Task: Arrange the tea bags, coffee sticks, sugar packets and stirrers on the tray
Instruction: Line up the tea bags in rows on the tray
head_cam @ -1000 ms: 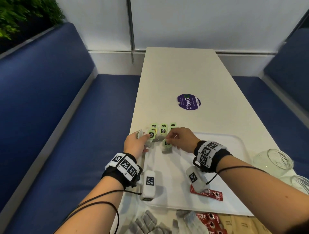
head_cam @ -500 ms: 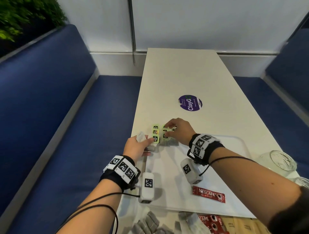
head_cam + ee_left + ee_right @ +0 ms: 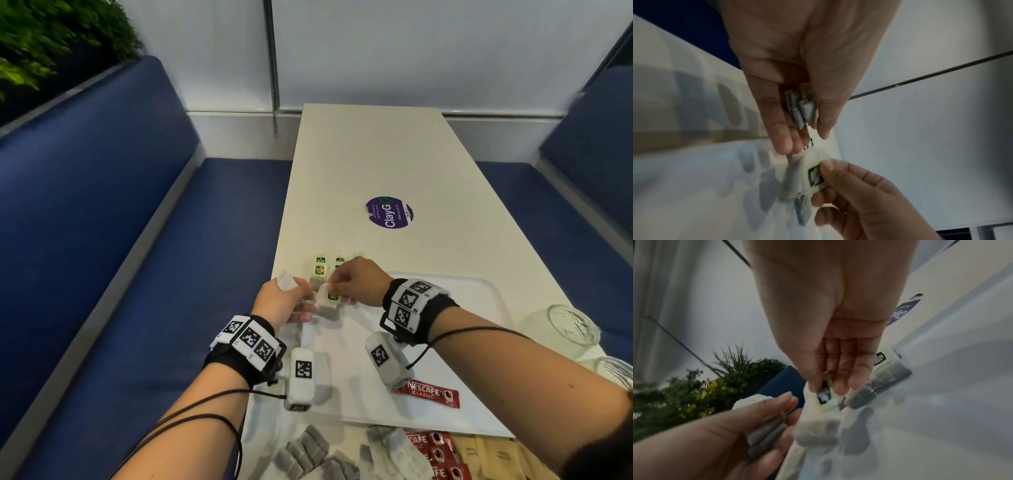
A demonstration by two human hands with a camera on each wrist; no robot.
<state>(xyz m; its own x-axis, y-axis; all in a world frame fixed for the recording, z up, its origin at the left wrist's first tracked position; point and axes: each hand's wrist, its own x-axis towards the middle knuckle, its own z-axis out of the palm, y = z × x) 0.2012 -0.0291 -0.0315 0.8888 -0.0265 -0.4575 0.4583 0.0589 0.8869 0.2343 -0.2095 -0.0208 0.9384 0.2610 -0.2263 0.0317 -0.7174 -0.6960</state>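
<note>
While the left grip (image 3: pixel 279 301) clasps spare tea bags (image 3: pixel 801 108), the right grip (image 3: pixel 356 282) pinches one bag's tag (image 3: pixel 825 396) over the tray (image 3: pixel 479 342)

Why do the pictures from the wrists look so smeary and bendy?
Left wrist view: motion blur smears the white plastic tray, while the left hand holding grey tea bags stays sharper. Right wrist view: dim, edges curved by the wide lens, the green-tagged tea bag soft. Head view: bright, mostly sharp.
</note>
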